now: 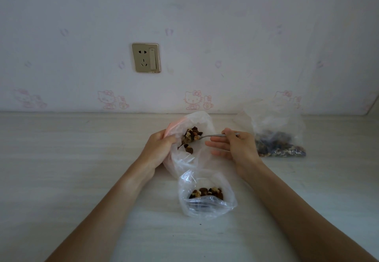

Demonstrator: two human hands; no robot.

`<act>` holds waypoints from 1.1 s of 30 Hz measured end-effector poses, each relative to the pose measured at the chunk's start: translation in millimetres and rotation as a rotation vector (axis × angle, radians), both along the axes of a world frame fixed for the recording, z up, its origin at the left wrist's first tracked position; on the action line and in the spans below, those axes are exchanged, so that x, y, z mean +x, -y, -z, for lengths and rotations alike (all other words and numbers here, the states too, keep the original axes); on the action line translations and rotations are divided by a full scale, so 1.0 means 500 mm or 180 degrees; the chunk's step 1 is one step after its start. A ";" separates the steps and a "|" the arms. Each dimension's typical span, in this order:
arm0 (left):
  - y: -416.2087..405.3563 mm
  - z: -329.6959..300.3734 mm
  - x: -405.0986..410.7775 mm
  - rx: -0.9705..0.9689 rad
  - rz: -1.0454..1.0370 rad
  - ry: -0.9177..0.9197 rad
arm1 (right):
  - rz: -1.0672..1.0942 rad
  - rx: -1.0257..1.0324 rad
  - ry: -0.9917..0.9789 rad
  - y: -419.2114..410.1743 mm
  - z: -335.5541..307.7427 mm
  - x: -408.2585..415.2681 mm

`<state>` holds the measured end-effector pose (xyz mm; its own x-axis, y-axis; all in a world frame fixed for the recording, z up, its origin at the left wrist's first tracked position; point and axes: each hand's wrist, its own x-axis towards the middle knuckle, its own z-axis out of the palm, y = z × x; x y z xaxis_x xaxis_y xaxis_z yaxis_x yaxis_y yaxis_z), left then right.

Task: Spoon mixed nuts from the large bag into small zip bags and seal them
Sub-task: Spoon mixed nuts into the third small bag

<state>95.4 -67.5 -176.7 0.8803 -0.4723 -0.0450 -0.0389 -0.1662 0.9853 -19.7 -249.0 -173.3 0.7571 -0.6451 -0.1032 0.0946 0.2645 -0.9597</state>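
R hand pinches spoon handle w/ thumb + forefinger, other fingers straight; bowl holds nuts at mouth of small zip bag. L hand grips that bag's rim, holding it open. Second small bag w/ nuts lies on surface nearer the person. Large bag sits right, near wall.
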 end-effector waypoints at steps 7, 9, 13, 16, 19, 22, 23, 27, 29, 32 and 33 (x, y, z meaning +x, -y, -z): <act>-0.002 0.000 -0.001 -0.0016 -0.0499 0.0727 | 0.0124 -0.0330 0.0169 0.001 -0.008 -0.013; -0.008 -0.006 -0.003 0.0092 -0.0581 0.0878 | 0.0116 -0.0406 0.0204 0.001 -0.009 -0.019; -0.029 -0.018 -0.010 0.0158 -0.0605 0.1054 | 0.0117 -0.0472 0.0287 0.000 -0.021 -0.036; -0.049 -0.026 -0.017 0.0028 -0.0669 0.1143 | 0.0118 -0.0482 0.0356 -0.002 -0.041 -0.056; -0.068 -0.032 -0.039 0.0080 -0.0654 0.1406 | 0.0039 -0.0539 0.0414 -0.007 -0.063 -0.084; -0.082 -0.037 -0.071 0.0205 -0.0710 0.1903 | -0.0080 -0.0533 0.0462 -0.016 -0.081 -0.121; -0.086 -0.040 -0.086 0.0210 -0.0696 0.2071 | -0.0117 -0.0536 0.0486 -0.018 -0.086 -0.136; -0.109 -0.042 -0.150 0.0512 -0.0508 0.2388 | -0.0203 -0.0566 0.0501 -0.026 -0.090 -0.194; -0.120 -0.035 -0.176 0.1004 -0.0303 0.2158 | -0.0248 -0.0552 0.0466 -0.028 -0.081 -0.222; -0.124 -0.021 -0.205 0.1716 0.0023 0.1841 | -0.0327 -0.0562 0.0343 -0.035 -0.059 -0.256; -0.121 -0.019 -0.211 0.1736 0.0069 0.1730 | -0.0342 -0.0603 0.0275 -0.039 -0.051 -0.264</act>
